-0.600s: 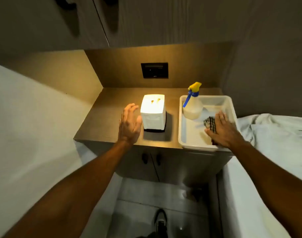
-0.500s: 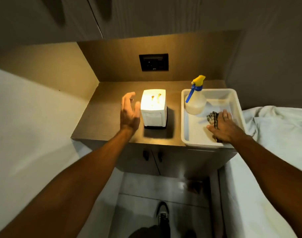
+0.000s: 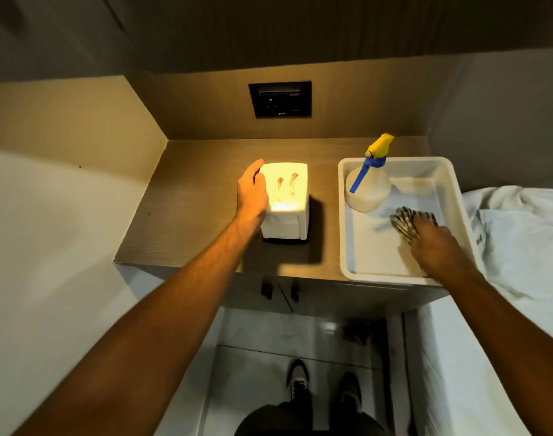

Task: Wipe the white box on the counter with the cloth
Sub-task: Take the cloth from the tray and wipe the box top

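Note:
A white box (image 3: 289,196) stands upright in the middle of the brown counter (image 3: 193,215), brightly lit, with two brownish smears on its top. My left hand (image 3: 252,191) is pressed against the box's left side, fingers curled around its far left corner. A striped, crumpled cloth (image 3: 404,223) lies in the white tray (image 3: 454,196) to the right. My right hand (image 3: 435,247) rests on the cloth's near end, fingers closing on it.
A spray bottle (image 3: 368,187) with a yellow and blue head stands in the tray's far left corner. A dark wall socket (image 3: 280,99) sits behind the box. White bedding (image 3: 517,234) lies right of the counter. Cabinet doors and my shoes are below.
My left hand moved right from beside the box onto its left side. My right hand stayed on the cloth in the tray. The camera tilted down and closer.

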